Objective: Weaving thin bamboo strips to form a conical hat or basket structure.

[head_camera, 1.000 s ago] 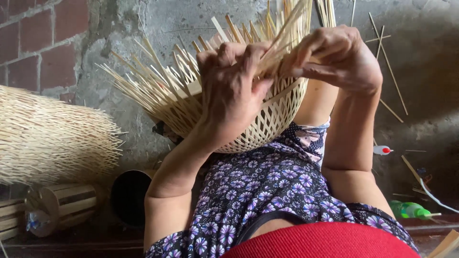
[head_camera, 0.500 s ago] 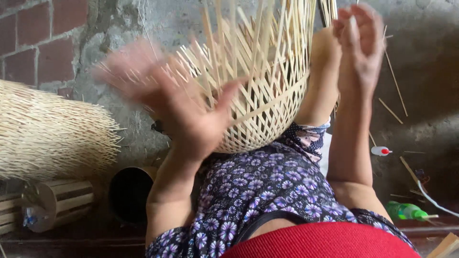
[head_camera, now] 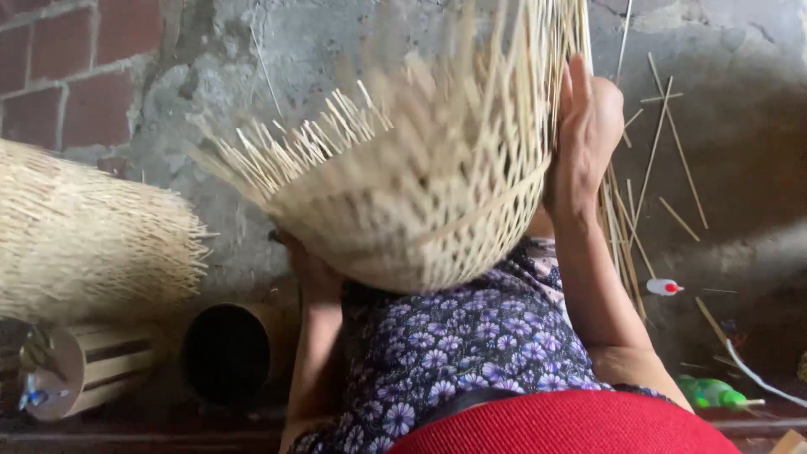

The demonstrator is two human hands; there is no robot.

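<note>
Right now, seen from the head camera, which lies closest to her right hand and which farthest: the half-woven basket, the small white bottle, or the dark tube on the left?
From the right hand:
1. Basket, touching it, centre.
2. White bottle, lower right on the floor.
3. Dark tube, far lower left.

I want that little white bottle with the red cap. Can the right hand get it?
Probably not right away: the right hand is pressed against the half-woven bamboo basket, while the small white bottle with the red cap lies lower on the bare floor.

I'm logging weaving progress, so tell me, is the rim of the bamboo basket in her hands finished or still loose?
Unfinished: the bamboo basket has loose strip ends fanning out past the woven part. The right hand presses its side; the left hand supports it underneath.
</note>
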